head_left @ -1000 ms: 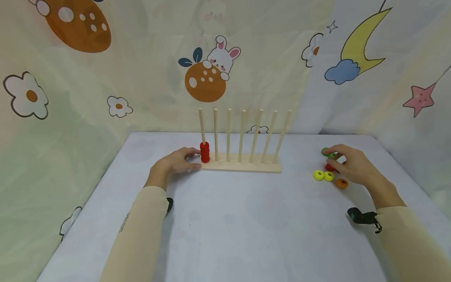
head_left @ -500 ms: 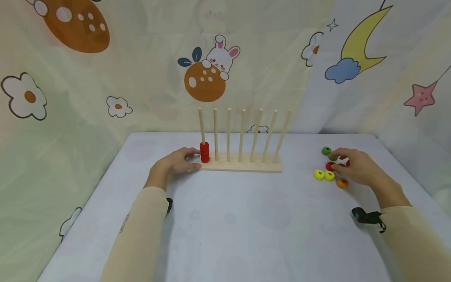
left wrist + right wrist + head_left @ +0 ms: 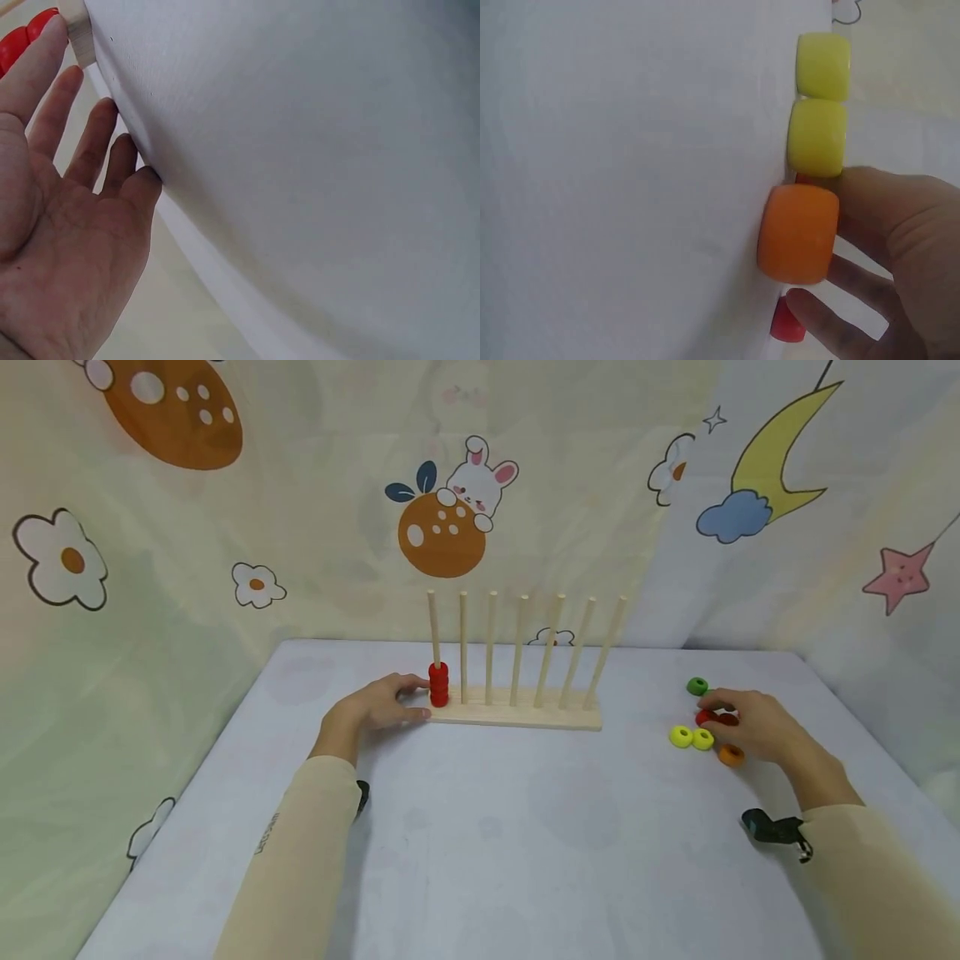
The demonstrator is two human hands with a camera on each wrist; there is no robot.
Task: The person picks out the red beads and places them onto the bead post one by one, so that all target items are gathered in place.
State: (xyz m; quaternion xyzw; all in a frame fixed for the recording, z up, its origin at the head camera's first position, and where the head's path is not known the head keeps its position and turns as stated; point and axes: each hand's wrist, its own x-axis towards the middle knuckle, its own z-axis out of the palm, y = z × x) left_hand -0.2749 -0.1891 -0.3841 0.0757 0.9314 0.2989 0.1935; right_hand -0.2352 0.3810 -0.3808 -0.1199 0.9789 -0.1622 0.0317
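Note:
In the head view, my left hand [image 3: 382, 700] holds the left end of a wooden peg stand [image 3: 517, 714], thumb at its front corner and index finger at its back. Several red beads [image 3: 438, 685] are stacked on its leftmost peg; the other pegs are bare. In the left wrist view, the thumb lies beside red beads [image 3: 13, 49] at the stand's end [image 3: 81, 37]. On the right, my right hand [image 3: 757, 724] pinches a red bead [image 3: 703, 717] between thumb and index finger. A darker red bead [image 3: 727, 719] shows under the hand, which hides part of the group.
Two yellow beads [image 3: 681, 737] touch each other just in front of the right hand. An orange bead [image 3: 731, 755] lies nearer me, and a green bead [image 3: 697, 686] farther back. A patterned cloth [image 3: 322, 510] hangs behind the white table [image 3: 480, 835].
My right hand drew back from the green beads to the right, then came round the red bead. A second green bead is now mostly hidden. My left hand stays at the stand.

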